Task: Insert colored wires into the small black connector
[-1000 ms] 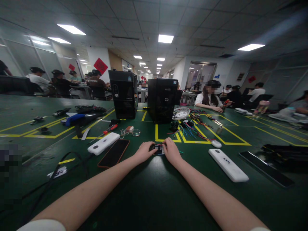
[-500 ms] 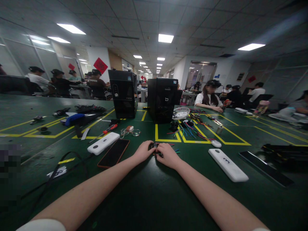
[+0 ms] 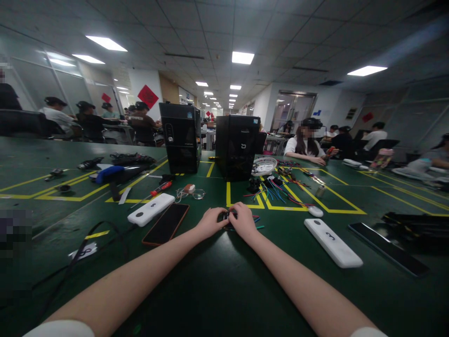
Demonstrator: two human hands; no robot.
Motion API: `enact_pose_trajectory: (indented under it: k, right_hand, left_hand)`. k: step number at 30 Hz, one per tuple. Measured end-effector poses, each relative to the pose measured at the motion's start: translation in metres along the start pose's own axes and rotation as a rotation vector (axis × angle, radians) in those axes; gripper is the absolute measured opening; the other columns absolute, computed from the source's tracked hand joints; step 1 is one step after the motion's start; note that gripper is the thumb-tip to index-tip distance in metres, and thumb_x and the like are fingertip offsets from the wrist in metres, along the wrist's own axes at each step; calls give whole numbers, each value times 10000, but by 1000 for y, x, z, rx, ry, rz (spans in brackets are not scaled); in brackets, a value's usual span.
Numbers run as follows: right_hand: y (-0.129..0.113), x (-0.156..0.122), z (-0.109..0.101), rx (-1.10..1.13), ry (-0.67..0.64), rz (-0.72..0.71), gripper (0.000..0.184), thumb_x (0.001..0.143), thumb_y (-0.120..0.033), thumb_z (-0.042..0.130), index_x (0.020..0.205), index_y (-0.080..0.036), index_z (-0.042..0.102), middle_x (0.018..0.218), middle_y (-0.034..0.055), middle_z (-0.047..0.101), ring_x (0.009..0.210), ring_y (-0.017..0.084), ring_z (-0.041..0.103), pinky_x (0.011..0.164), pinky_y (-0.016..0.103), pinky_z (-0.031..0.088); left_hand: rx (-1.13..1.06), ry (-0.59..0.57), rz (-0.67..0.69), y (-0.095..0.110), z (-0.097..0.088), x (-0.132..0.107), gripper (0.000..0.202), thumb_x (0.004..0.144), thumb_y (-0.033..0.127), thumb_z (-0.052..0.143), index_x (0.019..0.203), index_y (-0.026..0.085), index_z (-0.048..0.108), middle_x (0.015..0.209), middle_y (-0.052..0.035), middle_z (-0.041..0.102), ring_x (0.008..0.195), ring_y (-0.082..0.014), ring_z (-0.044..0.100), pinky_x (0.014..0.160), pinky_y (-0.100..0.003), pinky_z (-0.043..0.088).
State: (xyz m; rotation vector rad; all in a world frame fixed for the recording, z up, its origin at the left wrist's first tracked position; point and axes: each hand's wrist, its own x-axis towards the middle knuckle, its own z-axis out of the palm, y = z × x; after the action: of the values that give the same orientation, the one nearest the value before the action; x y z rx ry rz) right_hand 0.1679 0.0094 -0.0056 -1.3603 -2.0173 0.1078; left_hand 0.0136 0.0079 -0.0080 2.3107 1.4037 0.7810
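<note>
Dark green matting, marked with yellow lines, covers the bench, the largest thing in view. Two black computer towers are stood upright side by side at its far middle, well beyond the hands. A white power bank is laid flat to the right of the forearms, and a second white power bank to the left, with a dark phone just beside it, face up. The left hand and the right hand are brought together at the centre of the bench, fingertips meeting. A bundle of coloured wires is spread just past the right hand, some strands reaching its knuckles. Between the two hands a small dark part is pinched from both sides, low over the matting; it is largely hidden by the fingers, so its shape cannot be told.
</note>
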Motion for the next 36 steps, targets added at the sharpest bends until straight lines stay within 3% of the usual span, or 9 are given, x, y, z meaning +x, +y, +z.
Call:
enact_pose_trajectory:
  k: [9,22,28,32,36]
  right_hand:
    - [-6,-1,2,-34,-21,98,89,786,-179,458,768,-182,546,844,40,564,849,177,507,741,298,348]
    - [-5,-5,7,8,55,117,107,803,-163,412,773,-185,512,856,46,565,873,186,508,812,337,324]
    - [1,-2,8,82,184,176,154,838,-179,357,847,-180,511,886,60,568,859,189,509,798,338,339]
    - [2,-4,-2,64,186,38,153,846,-189,376,880,-178,525,873,54,565,851,183,504,783,320,342]
    - [-3,-11,-17,-27,14,-249,118,837,-177,435,873,-181,548,863,48,570,861,173,499,788,297,343]
  left_hand:
    - [16,-10,0,2,-1,0,316,797,373,539,1059,198,570,1091,-68,623,1047,-247,547,1004,-475,301]
    - [35,-33,-12,6,-1,1,324,803,375,532,1077,206,569,1101,-68,620,1075,-253,531,1008,-475,294]
    - [42,-10,-4,1,3,2,338,784,371,568,1073,195,571,1106,-72,618,1063,-251,538,1010,-468,296]
    - [18,28,-9,-3,5,2,336,780,350,578,1069,180,577,1084,-79,624,1035,-246,552,947,-398,384]
    - [11,76,-24,-10,2,3,317,793,324,558,1063,159,580,1062,-92,626,990,-232,571,881,-345,437]
